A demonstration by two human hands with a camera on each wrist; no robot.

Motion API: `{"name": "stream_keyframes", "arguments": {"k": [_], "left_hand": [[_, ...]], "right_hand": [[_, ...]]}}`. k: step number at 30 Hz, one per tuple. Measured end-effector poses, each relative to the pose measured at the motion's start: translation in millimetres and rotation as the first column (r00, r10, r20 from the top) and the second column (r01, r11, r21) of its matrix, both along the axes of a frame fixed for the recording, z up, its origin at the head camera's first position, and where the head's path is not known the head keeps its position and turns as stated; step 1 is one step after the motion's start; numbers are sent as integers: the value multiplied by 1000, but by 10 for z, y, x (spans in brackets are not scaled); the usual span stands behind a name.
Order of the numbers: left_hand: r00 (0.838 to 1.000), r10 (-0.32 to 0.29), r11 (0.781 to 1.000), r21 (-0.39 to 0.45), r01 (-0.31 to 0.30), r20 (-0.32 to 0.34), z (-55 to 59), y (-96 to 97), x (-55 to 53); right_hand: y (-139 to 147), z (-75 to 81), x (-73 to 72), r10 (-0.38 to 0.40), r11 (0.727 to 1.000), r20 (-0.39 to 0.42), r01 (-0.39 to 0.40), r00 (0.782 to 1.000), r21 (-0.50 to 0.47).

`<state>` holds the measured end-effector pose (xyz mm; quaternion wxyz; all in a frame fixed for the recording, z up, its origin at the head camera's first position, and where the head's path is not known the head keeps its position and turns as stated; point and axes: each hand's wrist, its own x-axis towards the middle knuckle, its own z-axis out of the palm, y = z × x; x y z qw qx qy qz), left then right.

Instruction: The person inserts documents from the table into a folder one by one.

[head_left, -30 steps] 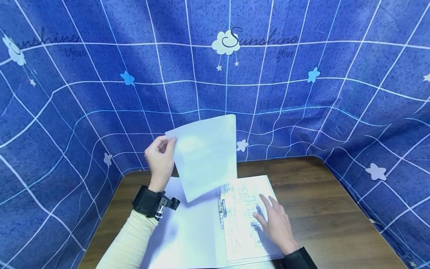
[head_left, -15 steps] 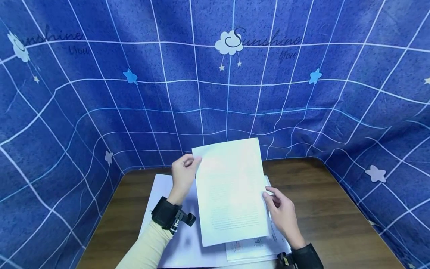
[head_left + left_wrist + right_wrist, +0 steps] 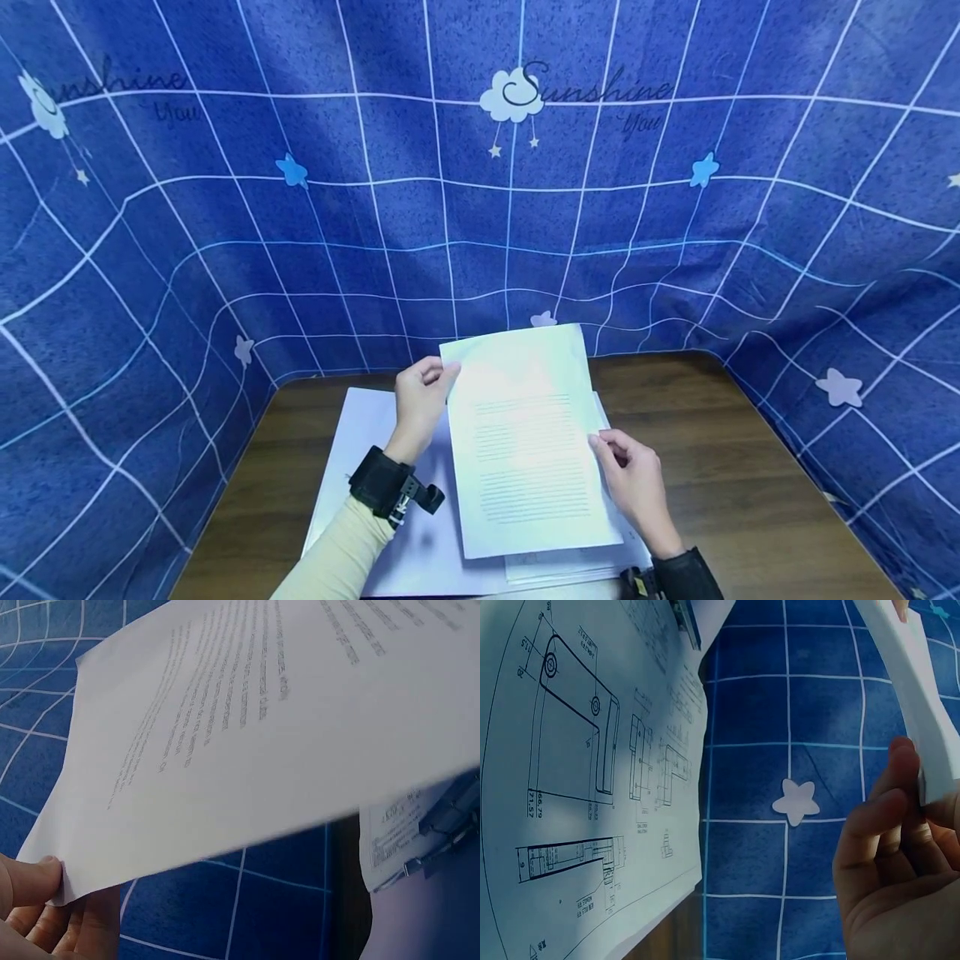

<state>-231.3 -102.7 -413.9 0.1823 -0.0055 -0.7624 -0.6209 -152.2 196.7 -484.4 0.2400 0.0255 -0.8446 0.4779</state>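
Observation:
A white printed sheet of paper [image 3: 525, 458] is held up over an open white folder [image 3: 356, 429]. My left hand [image 3: 422, 404] pinches its upper left corner, the thumb on the printed face and the fingers behind, as the left wrist view shows. At the sheet's right edge my right hand [image 3: 636, 483] pinches it between thumb and fingers. Below the sheet lies a stack of papers whose top page is a technical drawing [image 3: 577, 765], mostly covered in the head view. The folder's metal clip [image 3: 454, 821] shows in the left wrist view.
The folder lies on a brown wooden table [image 3: 720, 433]. A blue curtain [image 3: 510, 217] with white grid lines, stars and clouds stands around the table's back and sides.
The left hand has brought the sheet right and down over the drawings, turning its printed face into view. The right hand, earlier over the drawings, has taken hold of the sheet's right edge.

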Motion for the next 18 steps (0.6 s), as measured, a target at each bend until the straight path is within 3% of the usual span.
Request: {"name": "stream_keyframes", "arguments": {"k": [3,8,12,13,15,17,18], "left_hand": [[1000,-15,1000,-27,15,-6,-27,6,24],[997,-80,994,-73,79,-5,-197,17,195],[994,-111,963,-243,113,20,-359,85,431],[993,-117,943,-312,120,29,-408,110,494],[988,-141,879,-451,153,61,-497,168,636],[979,-185,784,-587,203,92,-585,222,766],[974,-199,718,-660,221,110,-625,245,828]], "right_hand": [[57,-8,-12,-1,1000,30,1,1000,-4],[203,-91,11,-15,1000,174,16,985,-3],[365,-139,9,-42,999,273,37,961,25],[409,-148,4,-50,999,288,42,956,33],[497,-168,-9,-71,997,310,57,948,54],[579,-189,-19,-96,994,330,74,939,78],[616,-202,-19,-108,993,344,83,933,89]]}}
